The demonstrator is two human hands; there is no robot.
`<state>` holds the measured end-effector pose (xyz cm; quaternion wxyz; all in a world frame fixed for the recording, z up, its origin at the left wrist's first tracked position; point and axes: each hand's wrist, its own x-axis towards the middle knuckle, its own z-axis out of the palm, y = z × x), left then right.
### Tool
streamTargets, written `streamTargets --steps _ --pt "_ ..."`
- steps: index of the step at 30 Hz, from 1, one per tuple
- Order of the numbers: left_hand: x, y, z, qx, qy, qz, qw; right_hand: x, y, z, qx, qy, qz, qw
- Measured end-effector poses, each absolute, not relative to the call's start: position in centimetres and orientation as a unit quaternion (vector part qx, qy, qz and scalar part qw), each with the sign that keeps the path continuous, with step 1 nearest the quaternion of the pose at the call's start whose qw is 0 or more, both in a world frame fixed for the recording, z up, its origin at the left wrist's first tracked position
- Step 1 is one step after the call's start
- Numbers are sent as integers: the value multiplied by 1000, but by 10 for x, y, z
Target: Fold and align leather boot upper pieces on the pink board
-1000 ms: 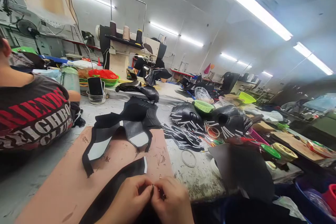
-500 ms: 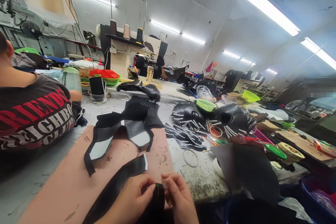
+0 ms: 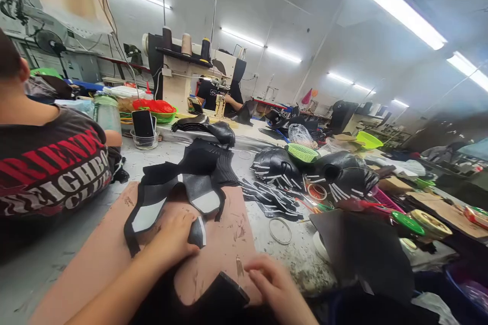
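My left hand (image 3: 173,236) is on a curved black leather piece, its thumb and fingers around the end with a pale edge strip (image 3: 203,231). From there the piece bends toward me, and its other end (image 3: 229,284) lies near my right hand (image 3: 274,284). The thumb and forefinger of that hand are nearly together, beside a small thin brownish strip (image 3: 239,266). Whether they pinch it I cannot tell. Beyond my left hand, black panels with white patches (image 3: 147,216) spread over the pink board (image 3: 114,233).
A stack of black pieces (image 3: 224,165) lies past the board. To the right are white-edged strips (image 3: 272,198), a tape ring (image 3: 280,231) and a dark sheet (image 3: 358,249). A co-worker (image 3: 57,157) sits at the left. A sewing machine (image 3: 177,84) stands behind.
My left hand has left the near end of the leather piece and moved forward-left to its pale-edged end. My right hand has moved slightly right, away from that near end.
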<state>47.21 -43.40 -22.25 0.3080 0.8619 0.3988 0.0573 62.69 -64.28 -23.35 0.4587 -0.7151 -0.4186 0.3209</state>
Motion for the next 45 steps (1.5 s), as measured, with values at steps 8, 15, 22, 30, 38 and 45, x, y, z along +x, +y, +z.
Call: streamTargets --steps 8,15,22,30,38,45 --pt "462 -440 -227 829 339 115 429 557 -523 -236 -591 -199 473 623" --pt "438 -449 -187 796 307 147 500 542 -520 -220 -559 -330 353 673" --pt "433 -450 -175 823 293 149 462 540 -531 -202 -623 -374 268 632" --pt "427 -464 -179 846 332 171 381 532 -535 -196 -685 -425 157 571" --pt "430 -456 -183 819 293 164 465 534 -535 -205 -600 -333 289 667" --pt "432 -458 -181 766 300 183 539 535 -549 -219 -469 -203 371 775"
